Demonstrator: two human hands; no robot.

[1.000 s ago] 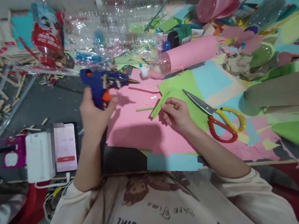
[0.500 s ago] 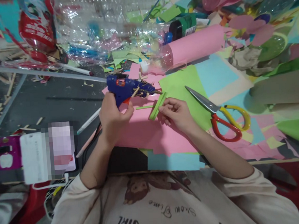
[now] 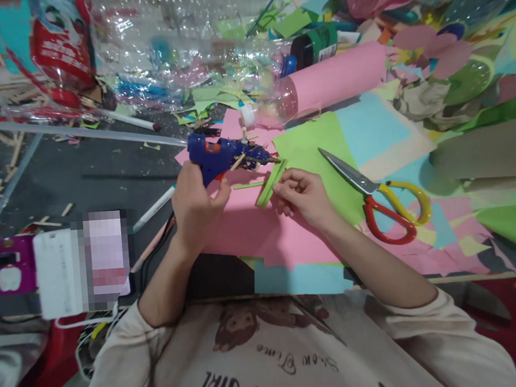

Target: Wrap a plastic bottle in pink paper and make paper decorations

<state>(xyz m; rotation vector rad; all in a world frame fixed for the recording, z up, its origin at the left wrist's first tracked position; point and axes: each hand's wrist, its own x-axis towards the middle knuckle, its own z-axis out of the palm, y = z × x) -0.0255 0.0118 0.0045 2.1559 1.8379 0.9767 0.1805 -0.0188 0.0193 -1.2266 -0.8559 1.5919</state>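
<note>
My left hand is wrapped round the handle of a blue hot glue gun, which has wood slivers stuck about its front. A glue stick trails from its back. The nozzle points right, at the upper end of a folded green paper strip. My right hand pinches this strip between thumb and fingers, just over the pink paper. A thinner green strip reaches left from behind the folded one. Whether the nozzle touches the paper I cannot tell.
Scissors with red and yellow handles lie at the right on green paper. Behind is a pink-wrapped bottle. A white marker and a phone lie at the left. Plastic bottles and paper scraps crowd the back.
The glue gun has shifted very slightly right and down with my left hand. My right hand and the green strip have hardly moved.
</note>
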